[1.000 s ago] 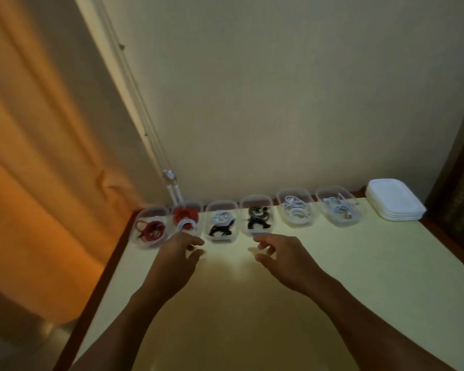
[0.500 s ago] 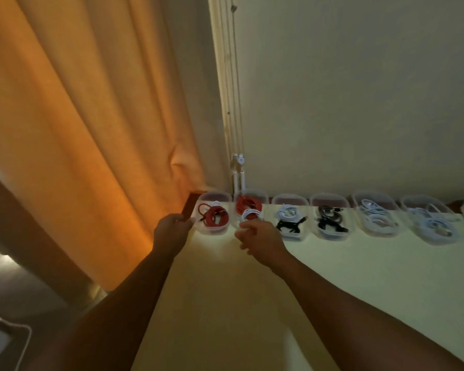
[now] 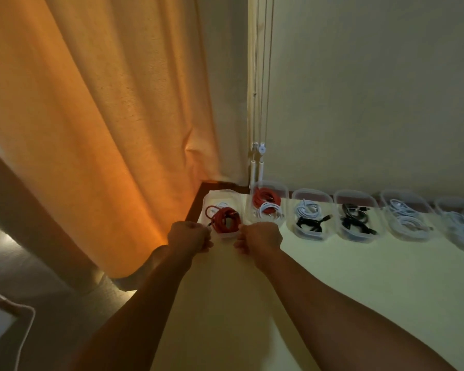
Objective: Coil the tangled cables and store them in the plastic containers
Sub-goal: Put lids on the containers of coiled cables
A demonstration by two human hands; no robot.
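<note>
Plastic container [image 3: 225, 235] w/ red cable [image 3: 224, 219]: L hand [image 3: 189, 236] + R hand [image 3: 260, 236] curled, gripping rim.

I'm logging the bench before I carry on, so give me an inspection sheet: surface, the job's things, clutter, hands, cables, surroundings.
Surface: pale yellow table with a dark wooden edge.
Job's things: six clear containers in a row along the wall; the leftmost container sits at the table corner.
Clutter: nothing seen.
Hands: left hand and right hand, both curled, appear to grip the leftmost container's near corners.
Cables: red cable bundled in the leftmost container; other coils, red, white or black, all lie inside containers.
Surroundings: orange curtain, beige wall, hanging blind cords.
</note>
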